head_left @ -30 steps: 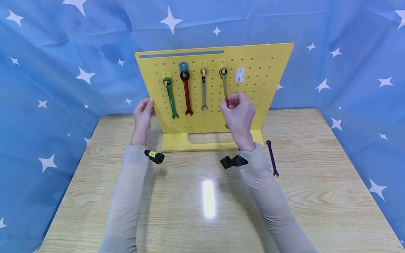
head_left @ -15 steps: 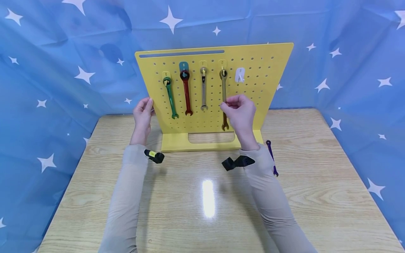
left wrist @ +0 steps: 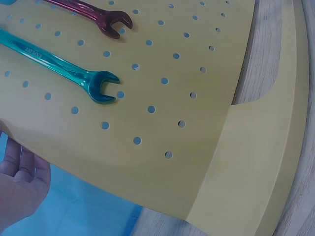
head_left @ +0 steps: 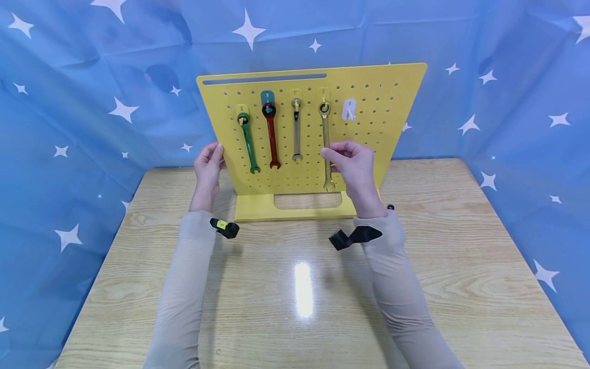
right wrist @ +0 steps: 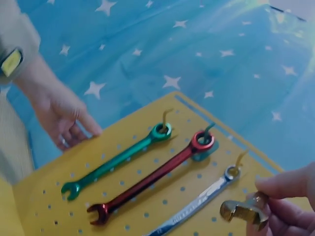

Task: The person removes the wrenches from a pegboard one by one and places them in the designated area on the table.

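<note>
My right hand [head_left: 357, 166] pinches a gold combination wrench [head_left: 327, 133] by its shaft, in front of the yellow pegboard [head_left: 378, 123]. Its ring end overlaps a yellow hook in the head view; the open end points down there and toward the camera in the right wrist view [right wrist: 244, 212]. My left hand [head_left: 208, 166] grips the pegboard's left edge, thumb on the front and fingers behind it. Left of the gold wrench hang a green wrench [head_left: 249, 143], a red wrench [head_left: 272, 136] and a silver wrench [head_left: 297, 130], each on a hook.
A white hook [head_left: 349, 109] on the board, right of the gold wrench, bears nothing. On the wooden table [head_left: 461, 266], the end of a dark purple wrench [head_left: 391, 207] shows beside my right sleeve, which hides the rest. A blue starry cloth [head_left: 295, 31] hangs behind.
My right hand has moved slightly right and down, still pinching the gold wrench, whose lower end now shows fully. My right sleeve now covers most of the purple wrench. The left hand stays put.
</note>
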### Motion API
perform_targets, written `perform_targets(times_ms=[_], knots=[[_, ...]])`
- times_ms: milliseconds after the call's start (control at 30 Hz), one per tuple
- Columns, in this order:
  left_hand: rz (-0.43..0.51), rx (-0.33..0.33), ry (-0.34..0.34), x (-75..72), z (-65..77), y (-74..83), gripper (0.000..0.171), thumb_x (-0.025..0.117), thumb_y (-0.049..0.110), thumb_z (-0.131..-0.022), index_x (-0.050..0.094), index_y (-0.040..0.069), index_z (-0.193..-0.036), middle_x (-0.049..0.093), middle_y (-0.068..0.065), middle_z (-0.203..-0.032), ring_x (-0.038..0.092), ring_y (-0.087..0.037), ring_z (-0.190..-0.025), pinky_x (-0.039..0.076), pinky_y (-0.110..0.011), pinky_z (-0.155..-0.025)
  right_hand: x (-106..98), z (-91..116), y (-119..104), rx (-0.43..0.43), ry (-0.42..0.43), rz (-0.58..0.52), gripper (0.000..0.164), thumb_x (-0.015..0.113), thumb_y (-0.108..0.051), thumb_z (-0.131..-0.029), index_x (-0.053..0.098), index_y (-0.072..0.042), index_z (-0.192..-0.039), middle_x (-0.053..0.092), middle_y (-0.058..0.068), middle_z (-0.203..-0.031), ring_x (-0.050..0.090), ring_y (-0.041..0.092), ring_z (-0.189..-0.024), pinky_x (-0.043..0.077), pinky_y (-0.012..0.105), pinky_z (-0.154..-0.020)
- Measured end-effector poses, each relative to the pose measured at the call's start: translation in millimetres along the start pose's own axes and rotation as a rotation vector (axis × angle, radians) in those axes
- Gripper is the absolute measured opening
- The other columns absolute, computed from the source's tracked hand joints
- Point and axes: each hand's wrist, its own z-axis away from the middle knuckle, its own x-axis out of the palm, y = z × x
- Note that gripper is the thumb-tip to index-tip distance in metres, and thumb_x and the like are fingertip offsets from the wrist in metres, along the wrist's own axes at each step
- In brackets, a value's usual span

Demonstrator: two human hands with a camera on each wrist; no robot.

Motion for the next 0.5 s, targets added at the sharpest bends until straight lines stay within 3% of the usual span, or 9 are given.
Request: perform_targets(times_ms=[233,500], knots=[[0.022,-0.001,0.000,0.5,-0.6,0.9,0.006,0.062,0.017,-0.091,0.067,0.014,-0.089,0.066,0.003,-0.083,0.060,-0.010,-0.076,0.047,-0.024,-0.070,-4,2,-9,0.067,-0.068,-0.166,0.013,0.072,-0.001,-0.081,0.068,-0.012,-0.074,0.066,-0.003,-0.070,0.063,0.010,-0.064,0.050,0.021,-0.054],[0.025,-0.010,-0.007,0.0,0.5,0.9,0.006,0.062,0.017,-0.091,0.067,0.014,-0.090,0.066,0.002,-0.085,0.059,-0.010,-0.078,0.046,-0.027,-0.074,-6,1,-17,0.080,-0.095,-0.239,0.018,0.069,0.004,-0.082,0.070,-0.011,-0.072,0.066,0.000,-0.071,0.062,0.010,-0.064,0.048,0.021,-0.051]])
